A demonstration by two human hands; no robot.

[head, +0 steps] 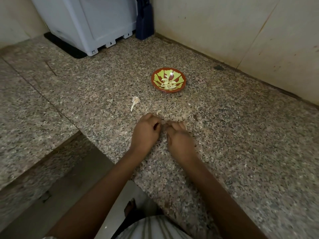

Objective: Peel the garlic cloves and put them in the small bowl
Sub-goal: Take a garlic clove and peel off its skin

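Peeled garlic cloves (168,83) lie heaped in the small bowl (170,90), red-rimmed with a green pattern, standing on the granite counter (241,135) near the tiled wall. Well short of the bowl, both forearms reach out over the counter edge. The left hand (146,131) and right hand (179,138) are knuckles-up, fingers curled, fingertips meeting. The right is blurred, so I cannot tell whether either pinches a clove. A pale scrap (158,112) sits just beyond the left fingers. A stripped garlic stalk (135,102) lies further left. A white appliance (89,23) stands at the back.
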